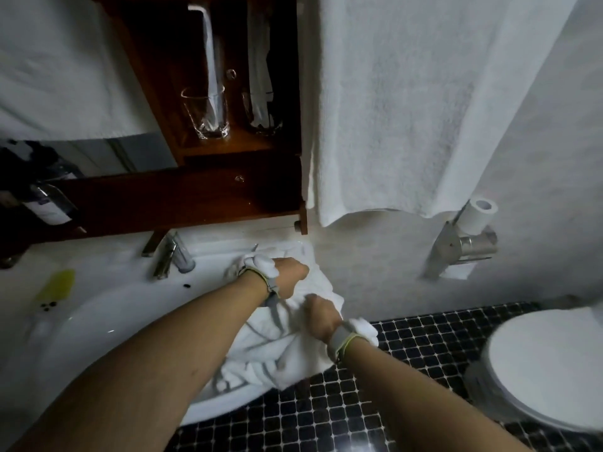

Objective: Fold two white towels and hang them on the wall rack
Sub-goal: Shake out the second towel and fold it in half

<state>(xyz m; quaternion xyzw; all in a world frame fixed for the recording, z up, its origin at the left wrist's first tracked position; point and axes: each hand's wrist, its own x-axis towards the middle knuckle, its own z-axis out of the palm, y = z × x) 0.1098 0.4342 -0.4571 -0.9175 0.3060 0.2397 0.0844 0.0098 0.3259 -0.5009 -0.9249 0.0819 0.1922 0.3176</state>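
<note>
- Both forearms reach in over the white sink (98, 308).
- Left hand (290, 275) is curled tight, gripping the crumpled white towel (280, 353) at the basin's right edge.
- Right hand (318, 313) pinches the same towel just beside it.
- Second white towel (391, 109) hangs on the wall above, near the toilet-paper roll (478, 215).

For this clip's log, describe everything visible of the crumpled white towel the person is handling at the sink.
The crumpled white terry towel is bunched and unfolded, with deep creases and grey-shadowed folds. It lies draped over the right edge of the white ceramic sink, its lower part hanging past the rim toward the dark mosaic floor. The left hand grips its upper part near the wall; the right hand grips a bunch lower down. Both sets of fingers are buried in the cloth.
</note>
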